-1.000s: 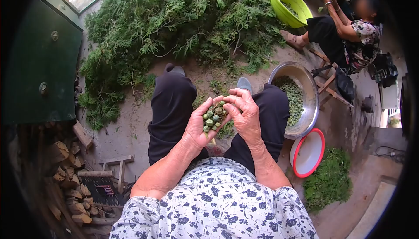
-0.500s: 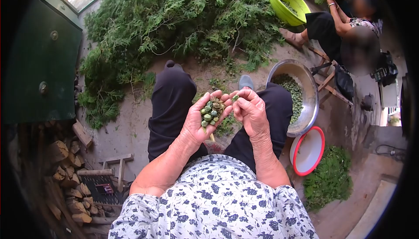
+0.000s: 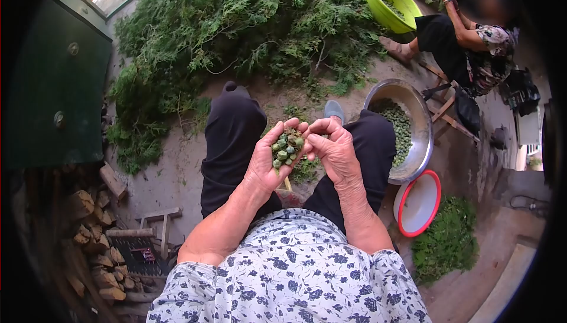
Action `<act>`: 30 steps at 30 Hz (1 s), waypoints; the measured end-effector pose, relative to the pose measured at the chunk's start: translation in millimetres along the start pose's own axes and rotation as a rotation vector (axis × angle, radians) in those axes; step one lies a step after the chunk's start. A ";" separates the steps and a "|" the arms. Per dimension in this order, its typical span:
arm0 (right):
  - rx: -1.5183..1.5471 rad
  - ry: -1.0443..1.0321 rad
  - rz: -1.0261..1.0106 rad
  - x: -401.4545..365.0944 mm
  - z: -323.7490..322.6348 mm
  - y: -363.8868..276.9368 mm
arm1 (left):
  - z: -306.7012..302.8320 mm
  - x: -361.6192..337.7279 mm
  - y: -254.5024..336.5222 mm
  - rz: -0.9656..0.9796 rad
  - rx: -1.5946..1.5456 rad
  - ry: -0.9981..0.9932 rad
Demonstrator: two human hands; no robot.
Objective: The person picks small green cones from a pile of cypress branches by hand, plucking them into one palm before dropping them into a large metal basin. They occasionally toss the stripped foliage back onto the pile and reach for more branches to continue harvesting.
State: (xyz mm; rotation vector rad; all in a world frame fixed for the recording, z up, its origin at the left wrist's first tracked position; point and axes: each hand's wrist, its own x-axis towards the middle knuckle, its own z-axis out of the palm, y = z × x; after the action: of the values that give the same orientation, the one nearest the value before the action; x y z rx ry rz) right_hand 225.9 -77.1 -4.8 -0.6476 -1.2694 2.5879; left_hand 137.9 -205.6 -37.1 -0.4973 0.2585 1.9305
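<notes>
My left hand (image 3: pixel 260 160) is cupped palm up in front of my lap, curled around a handful of small round green cones (image 3: pixel 283 153) with some brownish bits among them. My right hand (image 3: pixel 338 153) is beside it, thumb and forefinger pinched together at the edge of the handful, by the left fingertips. Whatever lies in that pinch is hidden. By my right knee stands a shiny steel basin (image 3: pixel 423 140) with many of the same green cones (image 3: pixel 400 131) in it.
A large heap of cut evergreen branches (image 3: pixel 236 28) lies ahead. To the right are a red-rimmed white basin (image 3: pixel 438 196), a smaller green pile (image 3: pixel 446 240), a lime-green tub (image 3: pixel 407 26) and a seated person (image 3: pixel 466 39) holding a sprig. Split firewood (image 3: pixel 97 234) and a stool (image 3: pixel 159 214) are at left.
My right hand has moved left to the handful; the small green piece seen in its fingertips no longer shows. The other person's hands have shifted slightly up and left.
</notes>
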 end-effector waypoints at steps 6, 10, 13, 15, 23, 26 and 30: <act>-0.006 0.046 -0.013 -2.0 4.5 1.6 | -0.9 -1.9 -0.6 0.017 -0.057 -0.018; -0.300 0.002 -0.238 -7.9 6.7 10.9 | 5.9 -5.4 -2.8 0.024 -0.147 -0.032; -0.083 0.045 -0.263 -4.4 12.1 20.2 | -3.7 -1.7 -6.5 0.082 -0.138 -0.054; -0.086 0.058 -0.273 -1.7 12.7 23.7 | -7.7 0.3 -5.2 0.078 -0.152 -0.062; -0.838 0.011 -0.550 -15.0 16.8 9.8 | 4.8 -0.8 -1.8 0.086 -0.192 -0.009; -0.936 0.017 -0.541 -13.6 12.5 17.5 | 2.6 0.1 -2.1 0.083 -0.182 -0.004; -0.269 0.045 -0.125 -21.3 15.6 9.5 | 3.3 -1.0 -1.5 0.073 -0.202 -0.001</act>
State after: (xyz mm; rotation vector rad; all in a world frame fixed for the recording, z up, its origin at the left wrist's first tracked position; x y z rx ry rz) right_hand 237.8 -101.4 2.5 -0.6435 -1.6041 2.3121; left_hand 138.9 -204.5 -33.6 -0.6271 0.0817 2.0393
